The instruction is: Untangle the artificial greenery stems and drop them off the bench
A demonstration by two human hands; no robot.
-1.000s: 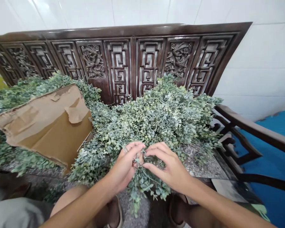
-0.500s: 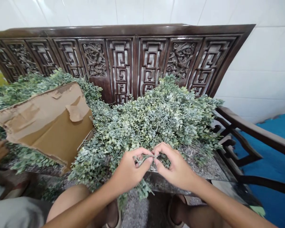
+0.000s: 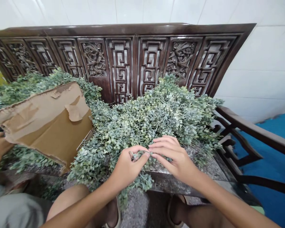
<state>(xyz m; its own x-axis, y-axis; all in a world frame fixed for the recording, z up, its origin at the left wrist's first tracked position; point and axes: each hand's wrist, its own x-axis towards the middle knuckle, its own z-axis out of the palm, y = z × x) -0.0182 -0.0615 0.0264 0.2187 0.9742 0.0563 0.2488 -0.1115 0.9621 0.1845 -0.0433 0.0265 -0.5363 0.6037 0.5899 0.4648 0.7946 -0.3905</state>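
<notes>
Both my hands meet in front of the bench, over a leafy artificial greenery sprig (image 3: 143, 181) that hangs below them. My left hand (image 3: 129, 166) is closed, thumb and forefinger pinching a thin green stem (image 3: 140, 154) whose looped part shows inside the grip. My right hand (image 3: 177, 158) touches the stem's end with its fingertips, the upper fingers stretched out and the thumb side below. Its exact grip is partly hidden. Right behind my hands lies a big heap of grey-green artificial foliage (image 3: 156, 114).
A torn cardboard piece (image 3: 54, 126) leans on the foliage at left, with another person's hand (image 3: 0, 144) beside it. The dark carved wooden bench (image 3: 122, 30) has an armrest (image 3: 256, 133) at right. Beyond that lies a blue surface (image 3: 277, 142).
My right hand's fingers have straightened from a curled pinch while staying near the stem. My left hand has shifted slightly left. The other person's hand has moved right, towards the cardboard.
</notes>
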